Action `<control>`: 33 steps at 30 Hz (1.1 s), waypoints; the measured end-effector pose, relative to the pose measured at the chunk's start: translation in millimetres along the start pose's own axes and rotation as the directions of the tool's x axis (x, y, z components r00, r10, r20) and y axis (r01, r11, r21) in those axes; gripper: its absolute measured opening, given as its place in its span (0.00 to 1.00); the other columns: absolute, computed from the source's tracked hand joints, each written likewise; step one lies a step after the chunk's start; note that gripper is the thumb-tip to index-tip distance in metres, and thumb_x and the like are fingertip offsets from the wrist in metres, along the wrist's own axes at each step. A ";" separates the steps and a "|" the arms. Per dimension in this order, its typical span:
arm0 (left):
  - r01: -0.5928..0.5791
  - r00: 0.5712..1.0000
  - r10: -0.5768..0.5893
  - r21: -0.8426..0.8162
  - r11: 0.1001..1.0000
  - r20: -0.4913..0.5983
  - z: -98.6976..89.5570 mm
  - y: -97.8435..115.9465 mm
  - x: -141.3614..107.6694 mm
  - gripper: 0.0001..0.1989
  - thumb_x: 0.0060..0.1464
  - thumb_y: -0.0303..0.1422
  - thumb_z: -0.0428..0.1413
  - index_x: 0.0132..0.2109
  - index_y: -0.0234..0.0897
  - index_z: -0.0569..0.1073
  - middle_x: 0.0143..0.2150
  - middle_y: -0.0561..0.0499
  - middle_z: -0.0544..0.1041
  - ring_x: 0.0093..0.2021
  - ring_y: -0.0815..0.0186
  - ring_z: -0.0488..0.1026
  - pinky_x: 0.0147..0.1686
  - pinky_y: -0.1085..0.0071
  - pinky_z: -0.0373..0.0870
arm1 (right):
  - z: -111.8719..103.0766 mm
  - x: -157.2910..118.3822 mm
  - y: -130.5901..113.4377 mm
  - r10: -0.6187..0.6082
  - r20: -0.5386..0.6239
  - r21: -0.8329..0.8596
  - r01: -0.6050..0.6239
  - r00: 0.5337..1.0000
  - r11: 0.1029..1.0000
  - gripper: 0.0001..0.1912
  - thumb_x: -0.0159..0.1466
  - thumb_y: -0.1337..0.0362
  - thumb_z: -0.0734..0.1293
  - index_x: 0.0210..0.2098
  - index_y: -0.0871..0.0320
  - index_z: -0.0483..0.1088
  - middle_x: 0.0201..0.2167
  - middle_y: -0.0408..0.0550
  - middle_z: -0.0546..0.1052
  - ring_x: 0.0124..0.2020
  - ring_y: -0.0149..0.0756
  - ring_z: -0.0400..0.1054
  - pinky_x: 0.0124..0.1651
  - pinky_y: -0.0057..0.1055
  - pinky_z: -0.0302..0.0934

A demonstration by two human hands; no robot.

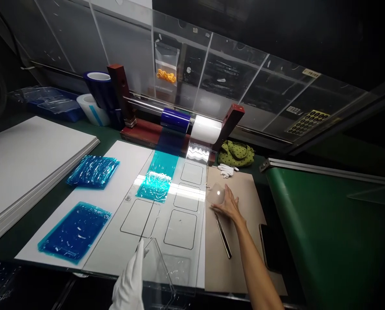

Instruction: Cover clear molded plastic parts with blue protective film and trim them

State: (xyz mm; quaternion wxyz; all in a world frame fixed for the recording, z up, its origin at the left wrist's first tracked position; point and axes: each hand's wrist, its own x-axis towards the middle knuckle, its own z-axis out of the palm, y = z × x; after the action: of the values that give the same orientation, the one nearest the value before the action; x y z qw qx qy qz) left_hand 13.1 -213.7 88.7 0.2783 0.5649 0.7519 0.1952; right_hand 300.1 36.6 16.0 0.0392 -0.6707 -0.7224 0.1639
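Observation:
My left hand [129, 280], in a white glove, is at the front edge of the bench. It grips a clear rectangular panel [162, 265] by its left edge, and the panel is tilted up. My bare right hand [229, 206] reaches over the brown sheet [244, 249] and holds a small clear square piece [216, 194] between thumb and fingers. Below that hand lies a dark, slim knife-like tool [223, 236]. Between my hands is a glass plate [192, 228] with several rounded rectangles outlined on it. A strip of blue film [158, 176] covers its upper part.
Behind the plate, a red stand carries a blue film roll [175, 119] and a clear film roll [207, 129]. Blue film stacks [74, 232] and white sheets [34, 159] lie left. A phone [270, 247], a green pouch [236, 153] and a green surface [334, 224] are right.

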 end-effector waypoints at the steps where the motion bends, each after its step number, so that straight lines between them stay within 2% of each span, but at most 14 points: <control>1: 0.002 1.000 -0.001 -0.044 0.999 0.016 -1.3 -1.0 -0.7 0.66 0.30 0.37 0.62 0.65 0.43 0.24 0.60 0.38 0.59 0.57 0.42 0.63 0.52 0.44 0.63 | 0.0 -8.7 0.1 0.025 -0.036 -0.024 -0.026 0.999 0.999 0.41 0.57 0.50 0.66 0.63 0.58 0.47 0.61 0.62 0.57 0.62 0.51 0.52 0.59 0.54 0.46; 4: 0.003 0.999 0.004 -0.130 0.991 0.050 -5.8 2.7 -4.5 0.63 0.31 0.35 0.62 0.66 0.47 0.27 0.62 0.40 0.58 0.58 0.42 0.63 0.51 0.45 0.66 | 3.1 -42.9 -2.7 0.149 -0.022 -0.074 -0.150 0.989 0.986 0.18 0.63 0.54 0.59 0.45 0.59 0.68 0.47 0.57 0.70 0.49 0.47 0.66 0.48 0.42 0.58; 6: -0.001 0.997 0.014 -0.157 0.988 0.077 -7.5 8.2 -9.4 0.62 0.31 0.34 0.62 0.66 0.50 0.28 0.62 0.42 0.58 0.59 0.43 0.62 0.50 0.46 0.68 | 9.4 -66.2 -8.4 0.196 0.032 -0.072 -0.194 0.980 0.978 0.14 0.64 0.56 0.58 0.35 0.60 0.69 0.38 0.56 0.72 0.42 0.46 0.69 0.43 0.40 0.60; 10: -0.083 0.984 0.107 -0.171 0.982 0.141 -8.6 19.7 -25.6 0.64 0.30 0.34 0.64 0.66 0.51 0.29 0.65 0.43 0.55 0.63 0.44 0.55 0.55 0.48 0.65 | 21.0 -102.9 -25.3 0.164 0.015 0.031 -0.164 0.986 0.986 0.11 0.66 0.62 0.55 0.34 0.60 0.66 0.38 0.59 0.72 0.40 0.46 0.68 0.41 0.39 0.60; 12: -0.148 0.972 0.175 -0.168 0.975 0.159 -11.7 26.0 -36.2 0.63 0.32 0.37 0.64 0.66 0.49 0.29 0.66 0.43 0.52 0.65 0.44 0.53 0.58 0.49 0.62 | 17.3 -122.1 -34.7 0.118 0.014 0.114 -0.119 0.993 0.986 0.13 0.68 0.63 0.51 0.38 0.59 0.63 0.36 0.54 0.72 0.37 0.41 0.68 0.38 0.35 0.61; 14: -0.214 0.953 0.243 -0.164 0.963 0.181 -17.7 33.7 -47.9 0.63 0.34 0.43 0.64 0.67 0.47 0.30 0.67 0.41 0.50 0.65 0.44 0.51 0.59 0.48 0.59 | 3.9 -148.9 -45.5 0.031 0.017 0.334 -0.035 0.999 0.942 0.14 0.69 0.60 0.48 0.41 0.58 0.60 0.30 0.46 0.71 0.30 0.36 0.67 0.34 0.31 0.61; 15: -0.247 0.941 0.276 -0.161 0.956 0.197 -21.5 38.1 -54.1 0.62 0.35 0.45 0.64 0.67 0.46 0.30 0.68 0.41 0.48 0.65 0.44 0.50 0.60 0.48 0.58 | -6.4 -165.9 -51.7 -0.021 0.019 0.480 0.009 1.000 0.877 0.15 0.69 0.57 0.48 0.43 0.57 0.60 0.27 0.42 0.68 0.27 0.33 0.65 0.32 0.29 0.60; 17: -0.294 0.918 0.321 -0.142 0.945 0.234 -29.6 47.3 -66.8 0.61 0.36 0.46 0.63 0.67 0.45 0.31 0.69 0.40 0.45 0.66 0.43 0.48 0.61 0.47 0.55 | -32.2 -206.1 -64.6 -0.125 0.035 0.742 0.058 0.992 0.668 0.17 0.69 0.52 0.50 0.45 0.57 0.60 0.23 0.38 0.63 0.23 0.30 0.60 0.28 0.26 0.56; 19: -0.320 0.895 0.340 -0.115 0.940 0.290 -36.7 55.9 -79.6 0.60 0.36 0.43 0.63 0.67 0.46 0.31 0.69 0.42 0.43 0.67 0.44 0.46 0.62 0.47 0.54 | -61.2 -249.4 -76.3 -0.241 0.102 0.848 0.042 0.965 0.529 0.18 0.69 0.51 0.52 0.44 0.57 0.63 0.22 0.38 0.60 0.23 0.28 0.57 0.26 0.25 0.54; 23: -0.422 0.824 0.436 -0.122 0.898 0.362 -44.5 69.6 -105.0 0.59 0.37 0.40 0.62 0.67 0.48 0.30 0.70 0.43 0.40 0.67 0.43 0.43 0.62 0.45 0.52 | -108.5 -320.3 -88.0 -0.429 0.162 0.857 0.090 0.889 0.508 0.19 0.69 0.53 0.53 0.36 0.58 0.67 0.25 0.42 0.65 0.25 0.27 0.61 0.30 0.25 0.57; 26: -0.455 0.799 0.469 -0.132 0.881 0.376 -48.4 82.0 -122.4 0.60 0.37 0.39 0.62 0.67 0.48 0.30 0.70 0.43 0.41 0.67 0.43 0.44 0.62 0.46 0.52 | -122.0 -351.2 -86.0 -0.474 0.135 0.811 0.178 0.870 0.558 0.20 0.69 0.52 0.52 0.37 0.57 0.68 0.28 0.43 0.68 0.30 0.29 0.63 0.38 0.27 0.59; 28: -0.452 0.786 0.459 -0.121 0.883 0.414 -51.9 92.4 -132.1 0.59 0.35 0.38 0.62 0.67 0.48 0.32 0.69 0.44 0.45 0.66 0.43 0.47 0.61 0.48 0.55 | -119.6 -365.4 -81.8 -0.459 0.125 0.794 0.188 0.880 0.578 0.20 0.63 0.45 0.60 0.37 0.56 0.67 0.30 0.43 0.69 0.33 0.31 0.63 0.41 0.29 0.61; 30: -0.471 0.761 0.469 -0.116 0.875 0.448 -55.2 101.9 -140.2 0.59 0.34 0.39 0.62 0.68 0.48 0.35 0.68 0.45 0.49 0.65 0.43 0.49 0.61 0.50 0.57 | -111.2 -377.7 -76.9 -0.411 0.151 0.797 0.136 0.899 0.589 0.30 0.46 0.39 0.71 0.36 0.55 0.66 0.32 0.42 0.69 0.34 0.33 0.62 0.39 0.29 0.63; 33: -0.489 0.746 0.477 -0.102 0.866 0.465 -56.4 109.4 -150.1 0.60 0.31 0.39 0.63 0.68 0.48 0.36 0.68 0.46 0.49 0.65 0.42 0.49 0.61 0.50 0.57 | -97.1 -393.7 -70.5 -0.354 0.186 0.812 0.060 0.917 0.581 0.42 0.30 0.40 0.76 0.39 0.54 0.65 0.36 0.42 0.68 0.37 0.35 0.63 0.41 0.31 0.67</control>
State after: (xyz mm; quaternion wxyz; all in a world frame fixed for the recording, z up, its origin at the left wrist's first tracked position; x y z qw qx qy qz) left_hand 89.1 -325.2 228.3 0.3865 0.7736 0.4908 0.1060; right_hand 297.9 -335.3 192.2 0.2301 -0.4555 -0.6445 0.5694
